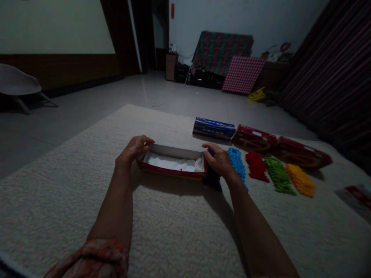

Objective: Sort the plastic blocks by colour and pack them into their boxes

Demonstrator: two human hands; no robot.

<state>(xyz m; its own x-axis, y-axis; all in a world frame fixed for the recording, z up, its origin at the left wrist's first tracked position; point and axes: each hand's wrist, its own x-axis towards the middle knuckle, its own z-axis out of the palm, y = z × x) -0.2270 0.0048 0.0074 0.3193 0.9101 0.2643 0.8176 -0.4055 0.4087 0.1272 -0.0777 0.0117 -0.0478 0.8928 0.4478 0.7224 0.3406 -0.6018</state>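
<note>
A long open box with red and yellow sides lies on the pale textured cover, with white contents inside. At its left end my left hand grips the rim, fingers over the far corner. My right hand holds the opposite end in the same way. Partly behind my right hand lies a dark bundle. Further right, in a row, are a light blue bundle, a red one, a green one and an orange one.
Beyond the bundles lie a blue box and two dark red boxes. A blurred red and white item sits at the right edge. A pale chair stands on the floor at the left, and a dark curtain hangs at right.
</note>
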